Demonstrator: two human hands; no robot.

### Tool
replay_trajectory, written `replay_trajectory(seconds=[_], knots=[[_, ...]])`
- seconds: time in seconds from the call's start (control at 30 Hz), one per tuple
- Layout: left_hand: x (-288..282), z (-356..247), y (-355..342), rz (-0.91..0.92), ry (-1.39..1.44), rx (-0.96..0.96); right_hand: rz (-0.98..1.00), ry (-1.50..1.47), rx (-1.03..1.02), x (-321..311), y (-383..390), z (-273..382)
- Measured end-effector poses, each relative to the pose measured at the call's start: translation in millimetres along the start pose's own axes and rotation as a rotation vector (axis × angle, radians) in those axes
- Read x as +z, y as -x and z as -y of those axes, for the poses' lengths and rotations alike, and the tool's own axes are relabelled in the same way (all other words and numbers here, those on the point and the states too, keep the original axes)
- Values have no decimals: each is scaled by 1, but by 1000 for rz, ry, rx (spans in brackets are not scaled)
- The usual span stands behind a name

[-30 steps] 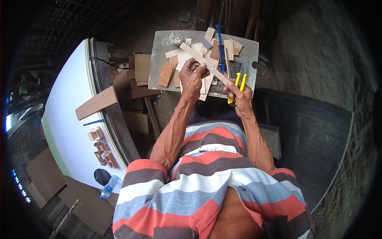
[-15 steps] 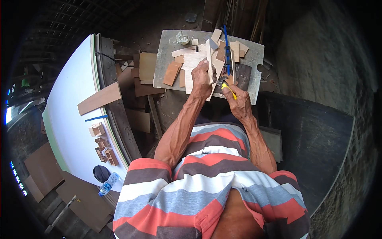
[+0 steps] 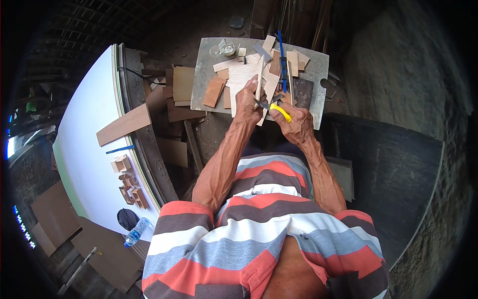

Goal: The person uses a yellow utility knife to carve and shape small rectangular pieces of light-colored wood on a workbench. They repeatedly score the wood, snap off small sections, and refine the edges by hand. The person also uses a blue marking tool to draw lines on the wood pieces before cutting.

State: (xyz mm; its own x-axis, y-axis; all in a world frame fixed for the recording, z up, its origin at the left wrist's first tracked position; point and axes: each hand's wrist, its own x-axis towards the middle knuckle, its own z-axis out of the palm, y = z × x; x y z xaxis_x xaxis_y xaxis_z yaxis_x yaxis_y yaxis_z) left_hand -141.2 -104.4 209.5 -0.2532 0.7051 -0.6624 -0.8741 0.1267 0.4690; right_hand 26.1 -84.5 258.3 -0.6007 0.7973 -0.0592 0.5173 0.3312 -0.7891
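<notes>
Over the near edge of a grey work table (image 3: 209,65), my left hand (image 3: 247,104) grips a thin wooden strip (image 3: 260,77) that points away from me. My right hand (image 3: 298,123) is closed round the yellow handle of a utility knife (image 3: 281,111). The knife's dark blade reaches leftward to the strip's near end, close to my left fingers; whether it touches the wood I cannot tell. Beneath both hands lie several flat wood offcuts, among them a broad pale sheet (image 3: 240,74) and reddish-brown pieces (image 3: 214,91).
A glass jar (image 3: 226,48) stands at the table's far left. A long blue tool (image 3: 283,67) lies on the offcuts. To the left, a white board (image 3: 89,134) carries a brown plank (image 3: 123,124), small wooden boxes (image 3: 120,163) and a plastic bottle (image 3: 137,232). A dark panel (image 3: 388,169) leans at right.
The knife has swung left, bringing its blade to the strip's near end and showing more of the yellow handle. My left hand has shifted slightly left, and the strip now appears narrower.
</notes>
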Motion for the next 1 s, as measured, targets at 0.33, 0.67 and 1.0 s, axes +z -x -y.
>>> replay_trajectory(seconds=[0.33, 0.67, 1.0], knots=[[5, -9, 10, 63, -58, -60, -134, 68, -124, 6, -9, -8], [12, -5, 7, 86, -350, 277, -13, -739, 301, -7, -4, -8], [3, -27, 28, 484, -356, 193, -164, -1065, 408, -10, -17, -33]])
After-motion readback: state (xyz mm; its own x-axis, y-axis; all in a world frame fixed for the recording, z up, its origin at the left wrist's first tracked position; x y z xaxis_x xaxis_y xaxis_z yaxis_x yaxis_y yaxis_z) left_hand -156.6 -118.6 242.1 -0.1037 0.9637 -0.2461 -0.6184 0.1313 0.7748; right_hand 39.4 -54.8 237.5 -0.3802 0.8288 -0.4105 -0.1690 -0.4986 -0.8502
